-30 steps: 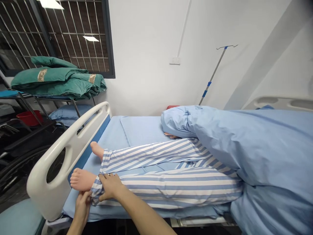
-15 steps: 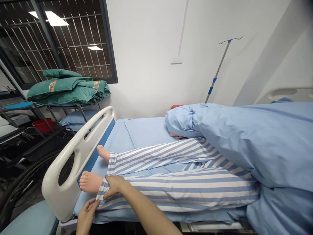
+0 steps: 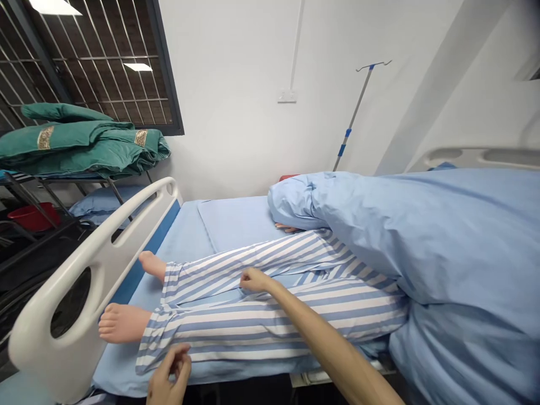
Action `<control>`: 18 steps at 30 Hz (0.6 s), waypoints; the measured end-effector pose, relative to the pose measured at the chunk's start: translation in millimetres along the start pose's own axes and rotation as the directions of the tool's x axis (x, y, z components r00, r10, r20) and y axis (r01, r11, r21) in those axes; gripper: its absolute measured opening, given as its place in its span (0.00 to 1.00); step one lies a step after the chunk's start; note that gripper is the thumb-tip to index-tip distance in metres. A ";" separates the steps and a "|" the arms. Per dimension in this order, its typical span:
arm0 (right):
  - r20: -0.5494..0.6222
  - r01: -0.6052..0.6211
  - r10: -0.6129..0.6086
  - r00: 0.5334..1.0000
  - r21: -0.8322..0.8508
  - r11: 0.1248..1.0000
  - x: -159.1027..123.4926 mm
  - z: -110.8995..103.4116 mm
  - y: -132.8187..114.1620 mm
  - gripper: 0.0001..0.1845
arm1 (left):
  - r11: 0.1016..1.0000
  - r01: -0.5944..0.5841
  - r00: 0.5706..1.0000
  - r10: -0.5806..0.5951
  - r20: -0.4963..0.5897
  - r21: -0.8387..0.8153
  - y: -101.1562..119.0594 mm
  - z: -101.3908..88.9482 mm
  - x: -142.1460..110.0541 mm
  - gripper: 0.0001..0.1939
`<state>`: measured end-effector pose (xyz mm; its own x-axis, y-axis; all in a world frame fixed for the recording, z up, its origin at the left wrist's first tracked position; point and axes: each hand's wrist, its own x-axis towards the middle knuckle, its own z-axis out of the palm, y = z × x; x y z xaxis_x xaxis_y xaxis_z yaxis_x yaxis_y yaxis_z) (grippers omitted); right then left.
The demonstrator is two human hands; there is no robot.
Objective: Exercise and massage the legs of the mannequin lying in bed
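Blue-and-white striped trousers [image 3: 270, 329] cover the legs of a figure lying on the bed; its smooth, manikin-like feet [image 3: 124, 323] stick out bare at the left. My left hand [image 3: 171, 374] is open beside the near trouser cuff, fingers loosely bent and holding nothing. Over the gap between the two legs is my right hand [image 3: 254, 280], its fingers curled down and closed at the trouser cloth. Whatever those fingertips hold, if anything, is hidden. A blue quilt [image 3: 422, 242] is folded back over the upper body, and part of the figure's hand [image 3: 287, 227] shows under its edge.
A white footboard [image 3: 54, 292] borders the bed on the left. Green folded bedding [image 3: 84, 146] lies on a rack behind it, with a red basin [image 3: 36, 216] lower down. An IV pole [image 3: 348, 132] stands against the far wall.
Both hands have left the near trouser cuff. My right hand has moved right, up between the legs; my left hand has let go and shifted slightly right. The view has turned rightward.
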<state>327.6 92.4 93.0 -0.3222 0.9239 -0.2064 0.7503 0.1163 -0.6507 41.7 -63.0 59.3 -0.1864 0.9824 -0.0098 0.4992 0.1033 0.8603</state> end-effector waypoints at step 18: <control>0.213 -0.140 0.139 0.967 -0.009 0.990 28.6 -41.4 76.1 0.07 | 0.686 -0.479 0.873 0.306 0.380 0.547 73.4 69.3 238.9 0.36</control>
<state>399.5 142.8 67.8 -0.3302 0.8322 -0.4453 0.7932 -0.0110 -0.6088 92.4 190.0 84.8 0.3119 0.9481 0.0613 0.8949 -0.3148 0.3163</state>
